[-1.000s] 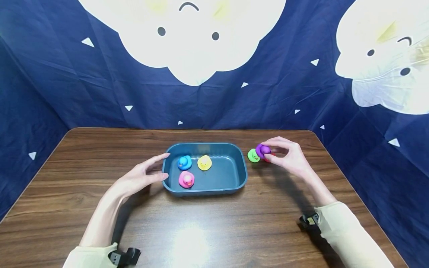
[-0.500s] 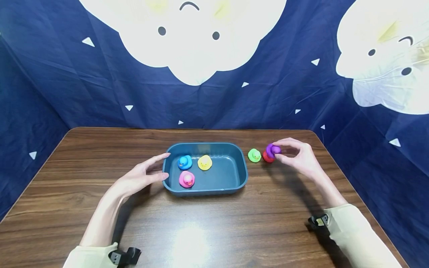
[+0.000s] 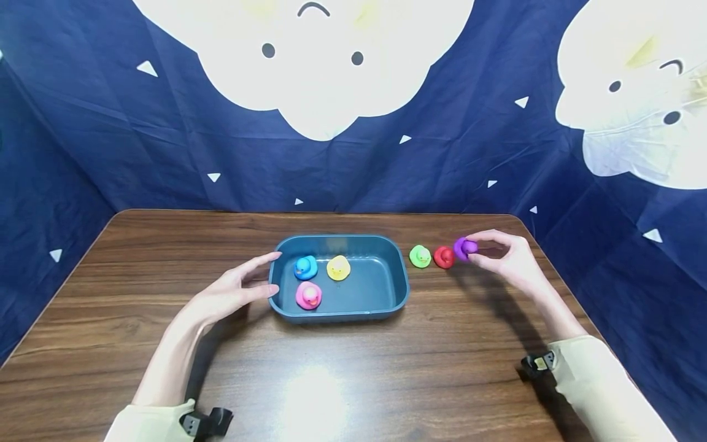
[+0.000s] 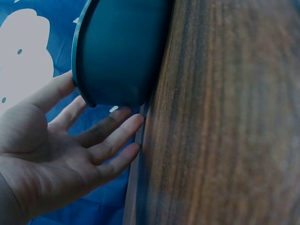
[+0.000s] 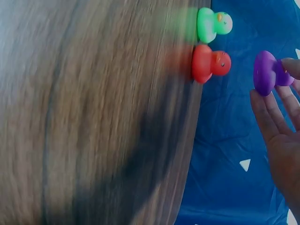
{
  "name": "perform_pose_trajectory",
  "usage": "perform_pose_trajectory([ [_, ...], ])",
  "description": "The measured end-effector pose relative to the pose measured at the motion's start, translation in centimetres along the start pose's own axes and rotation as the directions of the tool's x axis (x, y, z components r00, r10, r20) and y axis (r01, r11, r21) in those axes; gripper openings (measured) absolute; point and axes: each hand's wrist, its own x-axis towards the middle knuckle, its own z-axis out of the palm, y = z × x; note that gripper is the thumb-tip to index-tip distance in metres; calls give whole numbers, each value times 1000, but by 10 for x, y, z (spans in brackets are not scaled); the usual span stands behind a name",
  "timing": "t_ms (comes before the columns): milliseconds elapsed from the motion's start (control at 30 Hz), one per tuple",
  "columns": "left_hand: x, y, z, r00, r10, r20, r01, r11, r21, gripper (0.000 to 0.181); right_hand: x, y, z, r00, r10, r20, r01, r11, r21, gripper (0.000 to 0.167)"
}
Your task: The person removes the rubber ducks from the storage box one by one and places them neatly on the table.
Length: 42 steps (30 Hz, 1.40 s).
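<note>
Currently your right hand [image 3: 516,261] pinches the purple duck [image 3: 463,248] above the table [image 3: 431,368], beside the red duck [image 3: 444,257]; your left hand [image 3: 223,296], fingers apart, touches the left end of the bin [image 3: 367,279].

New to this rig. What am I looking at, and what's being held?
No robot here: just a person's bare left hand and right hand. The wide picture is from a head-worn camera looking forward and down; the other two come from cameras on each wrist, so they look tilted.

On the wooden table stands a blue-green tray with a blue duck, yellow duck and pink duck inside. To its right sit a green duck and red duck.

The right hand pinches a purple duck. The left hand has fingertips at the tray's rim.
</note>
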Motion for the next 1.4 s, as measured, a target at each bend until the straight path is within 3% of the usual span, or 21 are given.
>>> perform_pose_trajectory([
  [867, 0, 2, 0, 999, -47, 3, 47, 999, 18, 77, 1, 38, -15, 994, 107, 31, -104, 989, -102, 38],
  [1400, 1, 1, 0, 999, -53, 4, 53, 999, 14, 76, 4, 52, -14, 989, 124, 80, -120, 992, -50, 37],
])
